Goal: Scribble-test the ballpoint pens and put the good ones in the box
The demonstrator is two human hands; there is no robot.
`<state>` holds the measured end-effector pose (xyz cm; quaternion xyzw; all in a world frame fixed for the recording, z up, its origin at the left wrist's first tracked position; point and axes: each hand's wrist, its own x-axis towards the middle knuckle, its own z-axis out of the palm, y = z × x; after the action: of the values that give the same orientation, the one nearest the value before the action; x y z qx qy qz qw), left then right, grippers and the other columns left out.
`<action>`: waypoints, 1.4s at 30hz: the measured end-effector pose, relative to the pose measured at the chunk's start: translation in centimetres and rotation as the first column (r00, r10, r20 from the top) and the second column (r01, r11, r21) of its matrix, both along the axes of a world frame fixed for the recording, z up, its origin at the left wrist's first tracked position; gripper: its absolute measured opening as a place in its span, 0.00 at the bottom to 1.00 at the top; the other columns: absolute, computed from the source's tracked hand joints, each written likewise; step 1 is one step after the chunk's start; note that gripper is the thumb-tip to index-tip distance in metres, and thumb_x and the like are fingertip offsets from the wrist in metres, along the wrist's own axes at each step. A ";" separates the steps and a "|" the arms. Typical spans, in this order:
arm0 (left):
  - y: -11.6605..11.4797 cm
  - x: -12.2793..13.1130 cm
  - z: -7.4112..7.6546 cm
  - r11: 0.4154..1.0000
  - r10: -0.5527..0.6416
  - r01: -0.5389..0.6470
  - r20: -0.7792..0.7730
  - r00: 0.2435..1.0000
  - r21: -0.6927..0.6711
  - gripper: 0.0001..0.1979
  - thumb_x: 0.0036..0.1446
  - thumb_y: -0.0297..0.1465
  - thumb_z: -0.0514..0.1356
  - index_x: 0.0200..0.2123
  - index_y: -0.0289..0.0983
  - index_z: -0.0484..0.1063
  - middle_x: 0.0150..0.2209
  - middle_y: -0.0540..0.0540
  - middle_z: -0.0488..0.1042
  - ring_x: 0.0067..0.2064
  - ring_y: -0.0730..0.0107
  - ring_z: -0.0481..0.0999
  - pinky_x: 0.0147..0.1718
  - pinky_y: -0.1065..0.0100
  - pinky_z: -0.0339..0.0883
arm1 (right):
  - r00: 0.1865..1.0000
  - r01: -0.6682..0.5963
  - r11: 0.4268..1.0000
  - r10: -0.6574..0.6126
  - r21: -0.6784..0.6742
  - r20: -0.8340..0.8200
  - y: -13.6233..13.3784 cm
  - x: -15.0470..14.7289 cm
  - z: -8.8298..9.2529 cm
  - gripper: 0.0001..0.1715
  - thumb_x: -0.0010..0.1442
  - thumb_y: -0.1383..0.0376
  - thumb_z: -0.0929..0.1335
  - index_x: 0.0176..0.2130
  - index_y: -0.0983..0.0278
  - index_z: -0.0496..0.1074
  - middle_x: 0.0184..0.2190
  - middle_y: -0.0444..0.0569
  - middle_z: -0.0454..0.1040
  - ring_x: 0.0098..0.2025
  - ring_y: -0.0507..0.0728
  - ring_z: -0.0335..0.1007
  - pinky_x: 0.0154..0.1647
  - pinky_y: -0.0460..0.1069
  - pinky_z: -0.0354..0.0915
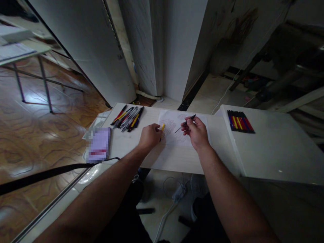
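My left hand [150,135] is closed, with a yellow and dark pen piece [163,127] between thumb and fingers. It rests at the left edge of a white sheet of paper [188,141] covered in scribbled lines. Over the paper's right part, my right hand [196,132] pinches a slim dark pen refill [179,129] with a thicker black end. The refill's thin tip slants down to the left, towards the paper; whether it touches cannot be made out. Left of my left hand lies a loose pile of pens [128,118] in black, yellow, red and clear.
A row of black-ended coloured pens [240,121] lies on the raised white surface [278,148] to the right. A purple booklet [98,145] sits at the white bench's [174,160] left end. A black strap [45,173] crosses the lower left; a white cable [164,216] runs below.
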<state>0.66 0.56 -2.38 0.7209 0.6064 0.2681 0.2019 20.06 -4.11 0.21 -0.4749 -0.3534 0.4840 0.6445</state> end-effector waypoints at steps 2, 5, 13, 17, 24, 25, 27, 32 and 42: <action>-0.3 0.2 0.5 1.000 -0.005 0.006 0.057 0.998 -0.015 0.11 0.51 0.32 0.61 0.37 0.37 0.80 0.29 0.44 0.80 0.29 0.66 0.76 0.30 0.68 0.66 | 1.000 -0.004 1.000 0.004 -0.004 0.001 0.0 -0.1 -0.1 0.18 0.53 0.53 0.72 0.38 0.61 0.69 0.27 0.43 0.76 0.24 0.49 0.71 0.18 0.42 0.63; -1.1 0.8 1.3 0.984 -0.128 0.157 0.279 0.952 -0.084 0.13 0.55 0.37 0.59 0.37 0.37 0.80 0.31 0.45 0.80 0.31 0.67 0.76 0.31 0.68 0.67 | 1.000 -0.028 0.999 0.029 -0.030 0.008 0.1 -0.5 -0.2 0.18 0.52 0.52 0.72 0.37 0.61 0.69 0.26 0.43 0.76 0.24 0.50 0.71 0.18 0.42 0.63; -2.5 1.9 1.7 0.928 -0.245 0.344 0.462 0.853 -0.145 0.10 0.51 0.35 0.63 0.34 0.35 0.79 0.27 0.48 0.77 0.27 0.72 0.71 0.27 0.71 0.64 | 0.994 -0.097 0.994 0.099 -0.044 0.035 -0.2 -1.6 -0.3 0.19 0.53 0.52 0.72 0.38 0.62 0.71 0.28 0.44 0.77 0.24 0.49 0.71 0.18 0.41 0.63; -2.5 1.7 1.8 0.936 -0.244 0.323 0.409 0.879 -0.137 0.09 0.52 0.35 0.61 0.32 0.35 0.78 0.26 0.49 0.76 0.27 0.72 0.71 0.27 0.71 0.63 | 0.994 -0.099 0.994 0.101 -0.056 0.042 -0.2 -1.6 -0.2 0.19 0.52 0.53 0.72 0.38 0.63 0.73 0.30 0.46 0.77 0.25 0.49 0.71 0.18 0.41 0.63; -2.4 1.6 1.7 0.937 -0.277 0.331 0.342 0.898 -0.110 0.10 0.53 0.35 0.60 0.34 0.37 0.79 0.28 0.48 0.77 0.29 0.71 0.72 0.28 0.71 0.63 | 1.000 -0.015 0.999 0.016 -0.030 0.024 0.0 -1.2 0.3 0.18 0.50 0.54 0.73 0.38 0.63 0.76 0.32 0.46 0.76 0.25 0.48 0.68 0.18 0.42 0.61; -2.4 1.6 1.6 0.936 -0.282 0.333 0.333 0.900 -0.109 0.10 0.53 0.35 0.60 0.35 0.37 0.79 0.29 0.48 0.78 0.29 0.71 0.72 0.28 0.71 0.64 | 1.000 0.000 1.000 0.000 -0.021 0.019 0.0 -1.0 0.4 0.18 0.50 0.54 0.73 0.38 0.63 0.76 0.32 0.46 0.76 0.25 0.48 0.68 0.18 0.42 0.61; -2.3 1.5 1.5 0.935 -0.287 0.337 0.326 0.901 -0.109 0.10 0.54 0.35 0.60 0.35 0.37 0.79 0.29 0.48 0.78 0.30 0.71 0.72 0.29 0.71 0.64 | 1.000 0.027 1.000 -0.027 0.000 0.005 0.0 -0.8 0.6 0.18 0.51 0.54 0.73 0.38 0.63 0.76 0.33 0.45 0.75 0.24 0.47 0.67 0.18 0.42 0.61; -2.3 1.5 1.6 0.939 -0.264 0.322 0.347 0.900 -0.121 0.10 0.53 0.35 0.61 0.33 0.36 0.78 0.30 0.47 0.78 0.30 0.71 0.71 0.29 0.71 0.63 | 0.987 0.158 0.986 -0.156 0.046 -0.034 0.2 -0.1 0.9 0.17 0.50 0.54 0.73 0.36 0.63 0.74 0.32 0.44 0.74 0.24 0.47 0.67 0.19 0.42 0.61; -1.7 1.2 1.1 0.946 -0.067 0.209 0.483 0.873 -0.247 0.09 0.48 0.34 0.61 0.31 0.34 0.75 0.25 0.48 0.75 0.25 0.73 0.70 0.25 0.72 0.61 | 0.986 0.021 0.984 0.010 -0.179 0.168 0.2 -1.2 -0.5 0.17 0.46 0.55 0.74 0.28 0.66 0.71 0.21 0.44 0.73 0.20 0.48 0.64 0.16 0.43 0.59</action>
<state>1.87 -1.15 -1.26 0.6389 0.5188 0.3262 0.4650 18.87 -3.94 -0.29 -0.5713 -0.3601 0.4702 0.5682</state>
